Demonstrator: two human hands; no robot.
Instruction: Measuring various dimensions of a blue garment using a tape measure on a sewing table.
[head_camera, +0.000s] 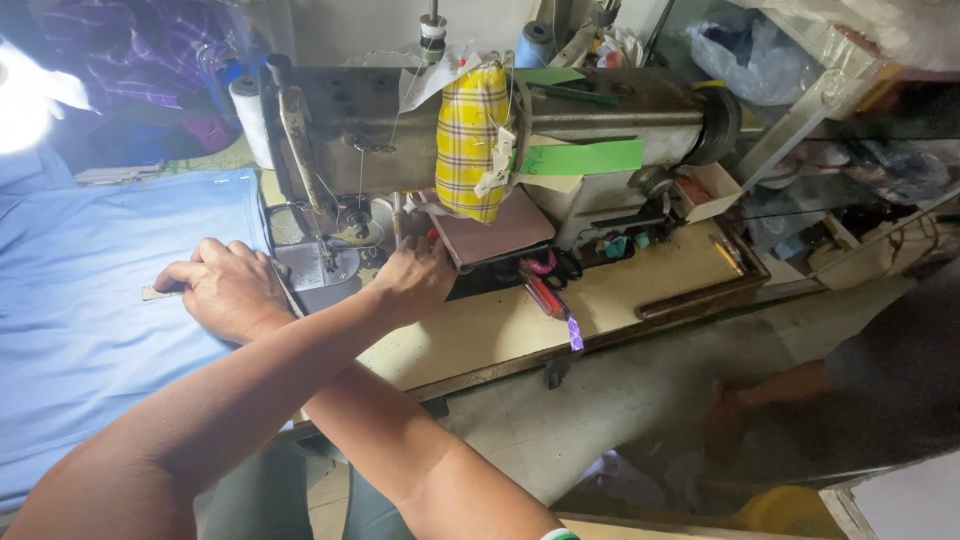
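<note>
One blue fabric (90, 290) lay spread on the worktop (480, 335), left of the one sewing machine (500, 130), its near edge hanging off the front. The left hand (228, 290) pressed flat on it, fingers curled loosely over a thin strip at the cloth's edge. The right hand (412, 280) was closed near the presser foot (330, 262); what it gripped could not be told. The fabric looked light, soft and limp, best guided flat near the seam edge. One yellow plaid pouch (470, 140) hung on the machine.

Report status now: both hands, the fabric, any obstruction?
Left hand flat on light blue fabric. Right hand beside needle area of grey sewing machine. No obstruction seen.
</note>
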